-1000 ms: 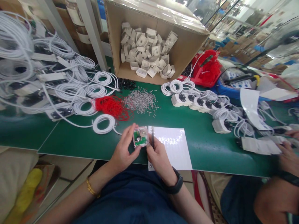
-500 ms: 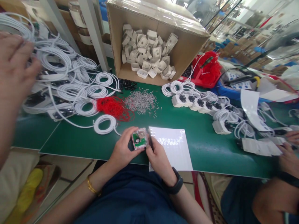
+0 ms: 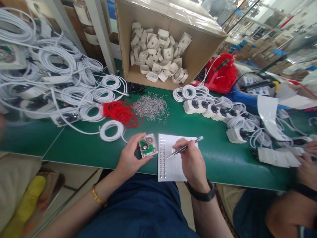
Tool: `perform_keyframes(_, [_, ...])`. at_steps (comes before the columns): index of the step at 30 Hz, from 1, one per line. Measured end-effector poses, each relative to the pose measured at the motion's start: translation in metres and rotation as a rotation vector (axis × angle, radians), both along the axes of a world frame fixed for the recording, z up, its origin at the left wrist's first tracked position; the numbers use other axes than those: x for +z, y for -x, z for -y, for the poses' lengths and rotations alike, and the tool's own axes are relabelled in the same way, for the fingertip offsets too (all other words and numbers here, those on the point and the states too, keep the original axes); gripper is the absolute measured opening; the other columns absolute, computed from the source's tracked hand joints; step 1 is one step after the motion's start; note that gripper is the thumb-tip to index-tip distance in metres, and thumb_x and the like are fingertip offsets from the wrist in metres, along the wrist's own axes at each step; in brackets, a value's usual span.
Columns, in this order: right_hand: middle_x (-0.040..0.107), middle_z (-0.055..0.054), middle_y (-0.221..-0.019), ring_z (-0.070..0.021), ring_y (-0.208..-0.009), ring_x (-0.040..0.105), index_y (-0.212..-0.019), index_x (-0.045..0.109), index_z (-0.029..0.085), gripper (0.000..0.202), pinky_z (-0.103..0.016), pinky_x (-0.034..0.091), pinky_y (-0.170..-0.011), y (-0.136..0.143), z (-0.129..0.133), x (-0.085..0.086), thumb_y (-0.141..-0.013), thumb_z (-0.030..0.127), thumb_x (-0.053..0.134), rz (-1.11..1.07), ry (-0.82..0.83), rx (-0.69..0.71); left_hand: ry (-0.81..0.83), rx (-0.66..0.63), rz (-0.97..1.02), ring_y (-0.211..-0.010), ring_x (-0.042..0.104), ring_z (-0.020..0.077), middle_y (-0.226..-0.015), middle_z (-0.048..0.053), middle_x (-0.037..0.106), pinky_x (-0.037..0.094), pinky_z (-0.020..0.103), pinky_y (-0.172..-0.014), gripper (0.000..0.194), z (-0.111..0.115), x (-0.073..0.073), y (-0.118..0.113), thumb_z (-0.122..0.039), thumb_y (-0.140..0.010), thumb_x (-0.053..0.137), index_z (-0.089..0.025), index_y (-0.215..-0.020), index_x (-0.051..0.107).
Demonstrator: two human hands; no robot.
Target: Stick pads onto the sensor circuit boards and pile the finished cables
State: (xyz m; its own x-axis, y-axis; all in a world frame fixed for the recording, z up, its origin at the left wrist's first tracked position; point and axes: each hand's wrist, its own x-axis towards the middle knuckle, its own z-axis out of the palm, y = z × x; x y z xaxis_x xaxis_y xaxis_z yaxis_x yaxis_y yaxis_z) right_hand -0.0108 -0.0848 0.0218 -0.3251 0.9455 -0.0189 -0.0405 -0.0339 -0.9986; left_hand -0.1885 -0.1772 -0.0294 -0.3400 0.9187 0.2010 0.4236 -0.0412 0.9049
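Note:
My left hand (image 3: pixel 130 152) grips the edges of a small clear-rimmed housing (image 3: pixel 155 152) with a green circuit board (image 3: pixel 148 150) and round parts inside. The housing is held just above the table edge, open face up. In my right hand (image 3: pixel 194 162), fingers closed, are slim pointed tweezers (image 3: pixel 182 148), tilted with the tip down and to the left. The tip is at a white sheet (image 3: pixel 173 175), beside rows of small shiny round pieces (image 3: pixel 162 158). Whether the tip holds a piece is too small to tell.
Coiled white cables (image 3: pixel 59 62) are heaped at left. A carton of white housings (image 3: pixel 158 49) stands behind red bands (image 3: pixel 120 114) and loose screws (image 3: pixel 152 107). Wired units (image 3: pixel 210 109) line the right side; a co-worker's hand (image 3: pixel 307 168) is at far right.
My right hand has moved right, away from the housing and over the white sheet, and the tweezers now show. Another person's hand at the left has withdrawn from the cables.

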Motion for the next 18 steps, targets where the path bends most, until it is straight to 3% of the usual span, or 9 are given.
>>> perform_keyframes(3, [0.060, -0.002, -0.059, -0.0110, -0.052, 0.055, -0.083, 0.067, 0.017, 0.046, -0.024, 0.046, -0.052, 0.005, 0.013, 0.009, -0.095, 0.049, 0.036, -0.072, 0.094, 0.063, -0.005, 0.004, -0.037, -0.121, 0.049, 0.0245, -0.128, 0.010, 0.050, 0.042, 0.042, -0.105, 0.063, 0.000, 0.001, 0.000, -0.027, -0.072, 0.073, -0.023, -0.128, 0.043])
perform_keyframes(7, [0.072, -0.006, -0.081, -0.0165, -0.070, 0.068, -0.093, 0.066, 0.019, 0.020, -0.028, 0.056, -0.064, 0.019, 0.030, 0.014, -0.088, 0.037, 0.058, -0.060, 0.024, 0.087, -0.021, 0.002, -0.060, -0.120, 0.050, 0.0243, -0.127, 0.010, 0.051, 0.042, 0.042, -0.105, 0.061, 0.000, 0.001, 0.000, -0.029, -0.074, 0.072, -0.023, -0.127, 0.043])
perform_keyframes(10, [0.072, -0.004, -0.081, -0.0166, -0.070, 0.069, -0.089, 0.068, 0.020, 0.011, -0.027, 0.057, -0.065, 0.026, 0.037, 0.008, -0.080, 0.027, 0.068, 0.016, -0.046, 0.044, -0.027, -0.005, -0.071, -0.119, 0.051, 0.0241, -0.127, 0.009, 0.051, 0.042, 0.041, -0.104, 0.060, -0.001, 0.001, 0.000, -0.030, -0.074, 0.072, -0.023, -0.127, 0.044])
perform_keyframes(14, [0.071, -0.004, -0.082, -0.0180, -0.074, 0.068, -0.089, 0.068, 0.021, 0.010, -0.030, 0.056, -0.067, 0.029, 0.041, 0.002, -0.080, 0.025, 0.068, 0.117, -0.099, 0.032, -0.032, 0.000, -0.066, -0.119, 0.051, 0.0240, -0.127, 0.010, 0.051, 0.043, 0.041, -0.103, 0.060, -0.001, 0.001, 0.000, -0.031, -0.075, 0.071, -0.023, -0.127, 0.043])
perform_keyframes(18, [0.069, -0.005, -0.087, -0.0179, -0.080, 0.065, -0.086, 0.068, 0.020, 0.011, -0.032, 0.053, -0.071, 0.019, 0.028, 0.013, -0.085, 0.029, 0.061, 0.144, -0.234, -0.056, -0.015, -0.008, -0.057, -0.120, 0.050, 0.0239, -0.127, 0.009, 0.051, 0.042, 0.042, -0.104, 0.062, -0.001, 0.003, 0.001, -0.030, -0.073, 0.073, -0.023, -0.127, 0.043])
